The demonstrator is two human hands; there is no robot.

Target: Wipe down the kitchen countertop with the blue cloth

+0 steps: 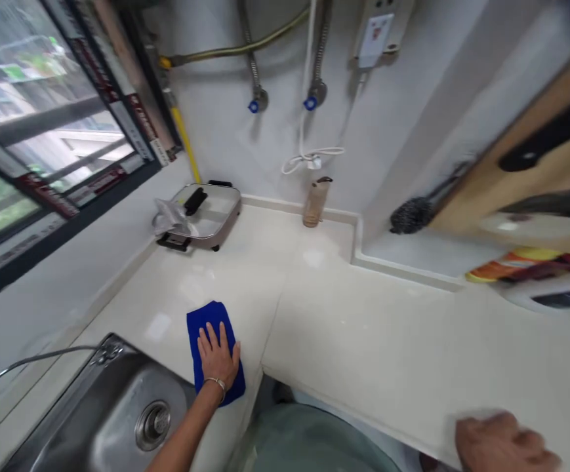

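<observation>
Cream stone counter point(363, 328), L-shaped, runs from the window wall round to the right; broad bare stretch across its middle, front edge cut back in a corner near the viewer. Raised lip along the back wall and around a step on the right.

Steel sink point(117, 413) set into the counter at lower left, basin holds nothing but its drain point(153, 425); thin curved tap point(29, 364) arcs over its left rim.

Electric skillet point(201, 215) sits far back in the corner below the window, glass lid on, crumpled clear plastic lying on the lid's near side; contents not discernible.

Blue cloth point(206, 321) lies flat on the counter just right of the sink, close to the front edge. Left hand point(218, 357) presses on it, palm down, fingers spread flat, gripping nothing; bracelet at the wrist.

Right hand point(504, 446) at lower right on the counter's front edge, blurred; fingers look curled but cannot tell if they grasp anything.

Small brownish bottle point(314, 203) upright against the back wall, well clear of both hands
</observation>
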